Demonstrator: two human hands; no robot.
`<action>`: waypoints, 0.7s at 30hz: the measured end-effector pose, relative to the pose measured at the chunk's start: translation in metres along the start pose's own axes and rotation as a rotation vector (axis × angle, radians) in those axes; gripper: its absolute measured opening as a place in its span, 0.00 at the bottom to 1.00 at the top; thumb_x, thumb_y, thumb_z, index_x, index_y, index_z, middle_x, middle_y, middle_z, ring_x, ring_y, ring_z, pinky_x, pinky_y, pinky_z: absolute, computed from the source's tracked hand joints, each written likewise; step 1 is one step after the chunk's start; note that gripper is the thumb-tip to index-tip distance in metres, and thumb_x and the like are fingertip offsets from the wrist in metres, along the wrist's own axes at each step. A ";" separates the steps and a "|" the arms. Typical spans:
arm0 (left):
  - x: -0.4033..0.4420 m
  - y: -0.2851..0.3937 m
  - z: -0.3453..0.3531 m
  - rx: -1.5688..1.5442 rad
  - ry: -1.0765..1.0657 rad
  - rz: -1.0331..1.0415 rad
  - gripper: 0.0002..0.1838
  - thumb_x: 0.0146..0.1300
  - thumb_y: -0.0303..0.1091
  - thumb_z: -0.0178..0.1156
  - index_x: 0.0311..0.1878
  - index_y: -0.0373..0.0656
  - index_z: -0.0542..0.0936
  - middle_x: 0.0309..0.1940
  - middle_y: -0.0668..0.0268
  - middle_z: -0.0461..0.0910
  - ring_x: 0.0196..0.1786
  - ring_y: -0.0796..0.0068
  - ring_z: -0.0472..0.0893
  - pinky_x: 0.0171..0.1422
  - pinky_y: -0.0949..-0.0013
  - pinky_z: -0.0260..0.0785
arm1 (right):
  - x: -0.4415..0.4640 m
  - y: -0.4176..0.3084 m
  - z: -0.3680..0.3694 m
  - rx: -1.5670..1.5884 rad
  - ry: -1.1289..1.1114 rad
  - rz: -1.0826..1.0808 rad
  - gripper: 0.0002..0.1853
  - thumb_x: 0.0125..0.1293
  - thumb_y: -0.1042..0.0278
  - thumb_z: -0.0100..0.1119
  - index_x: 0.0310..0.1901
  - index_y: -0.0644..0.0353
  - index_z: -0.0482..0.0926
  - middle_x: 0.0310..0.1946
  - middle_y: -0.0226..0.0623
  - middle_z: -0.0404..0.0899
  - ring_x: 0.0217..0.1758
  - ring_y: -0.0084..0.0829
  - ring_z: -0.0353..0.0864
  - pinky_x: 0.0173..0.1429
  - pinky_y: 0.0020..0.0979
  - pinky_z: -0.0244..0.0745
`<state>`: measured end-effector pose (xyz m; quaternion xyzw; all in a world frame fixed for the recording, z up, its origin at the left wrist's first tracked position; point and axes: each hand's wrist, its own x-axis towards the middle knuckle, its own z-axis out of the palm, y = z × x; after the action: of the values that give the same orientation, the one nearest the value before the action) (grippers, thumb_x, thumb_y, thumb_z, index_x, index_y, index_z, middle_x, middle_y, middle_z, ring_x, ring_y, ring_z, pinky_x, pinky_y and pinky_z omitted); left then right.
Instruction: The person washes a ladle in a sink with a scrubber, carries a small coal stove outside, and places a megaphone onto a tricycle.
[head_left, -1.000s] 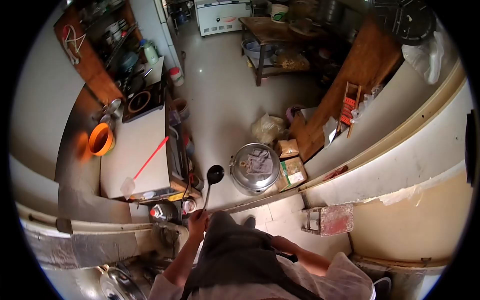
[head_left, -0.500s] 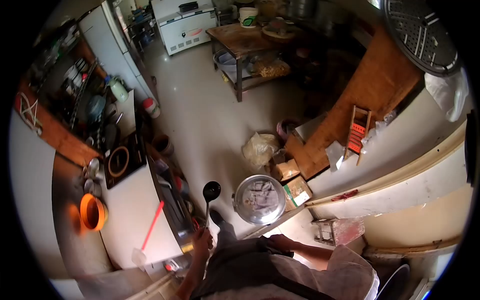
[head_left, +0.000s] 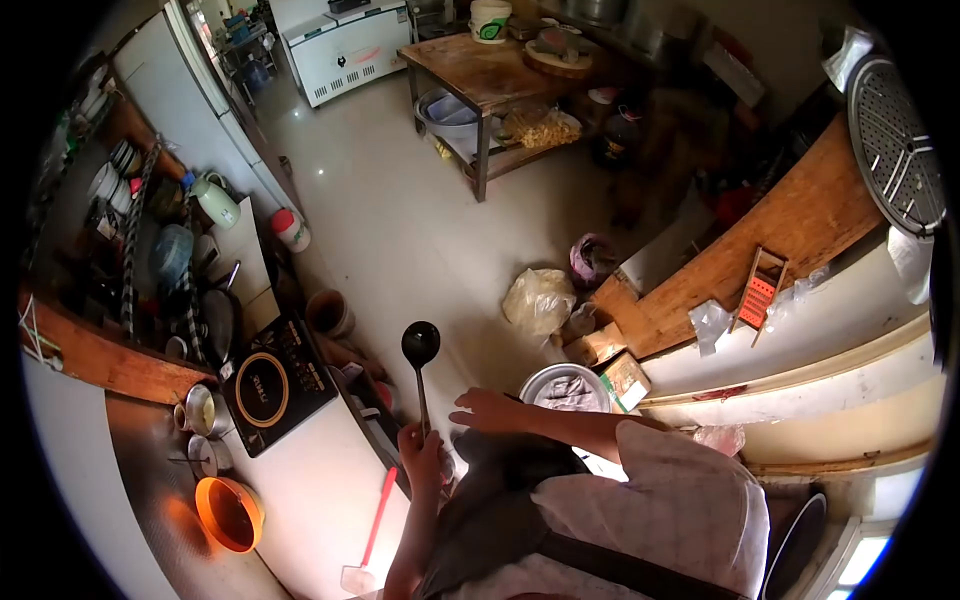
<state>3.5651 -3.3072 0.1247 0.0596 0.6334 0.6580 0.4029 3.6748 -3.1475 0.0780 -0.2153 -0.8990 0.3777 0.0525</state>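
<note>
Glossy floor (head_left: 400,240), round black ladle (head_left: 421,343).

ladle (head_left: 421,343): smooth, glossy | pot (head_left: 538,381): shiny metal | table (head_left: 455,65): wood

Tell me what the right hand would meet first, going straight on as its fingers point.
Probably the ladle handle, held in the left hand, though depth is unclear and it might miss.

This is a kitchen, as shown by the induction cooker (head_left: 280,385) on a white counter (head_left: 300,490), the stacked dishes (head_left: 113,190), fridge (head_left: 172,80), chest freezer (head_left: 352,62), wooden table (head_left: 450,68), orange-red grater (head_left: 758,298), perforated round plate (head_left: 900,142) and black ladle (head_left: 421,344)
</note>
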 end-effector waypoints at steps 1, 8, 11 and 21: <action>0.011 0.002 -0.001 0.029 0.017 0.002 0.16 0.60 0.25 0.59 0.48 0.39 0.66 0.25 0.66 0.75 0.21 0.82 0.71 0.23 0.79 0.62 | 0.019 0.001 0.004 0.065 -0.028 -0.051 0.26 0.65 0.42 0.55 0.40 0.62 0.80 0.34 0.46 0.80 0.37 0.44 0.80 0.43 0.44 0.75; 0.099 0.025 0.015 0.210 -0.018 0.010 0.14 0.63 0.32 0.60 0.44 0.40 0.65 0.25 0.66 0.73 0.21 0.82 0.70 0.21 0.76 0.60 | 0.106 -0.022 -0.012 0.954 -0.425 0.503 0.21 0.69 0.50 0.56 0.46 0.64 0.80 0.37 0.32 0.81 0.39 0.20 0.78 0.42 0.26 0.75; 0.161 0.043 0.036 0.193 -0.084 -0.010 0.17 0.62 0.28 0.59 0.46 0.39 0.62 0.28 0.63 0.74 0.26 0.80 0.74 0.26 0.75 0.66 | 0.154 -0.001 -0.024 1.116 -0.258 0.531 0.21 0.69 0.52 0.57 0.46 0.66 0.79 0.37 0.33 0.80 0.40 0.21 0.78 0.41 0.26 0.75; 0.405 0.165 0.166 0.449 -0.700 -0.122 0.34 0.60 0.35 0.64 0.64 0.38 0.57 0.43 0.59 0.77 0.31 0.76 0.77 0.28 0.73 0.70 | 0.354 0.115 -0.183 1.312 0.117 0.764 0.12 0.65 0.64 0.61 0.41 0.66 0.76 0.33 0.37 0.79 0.33 0.29 0.80 0.36 0.30 0.77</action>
<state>3.3172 -2.9104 0.1264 0.3283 0.5881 0.4186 0.6092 3.4424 -2.8050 0.1031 -0.4557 -0.3491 0.8146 0.0830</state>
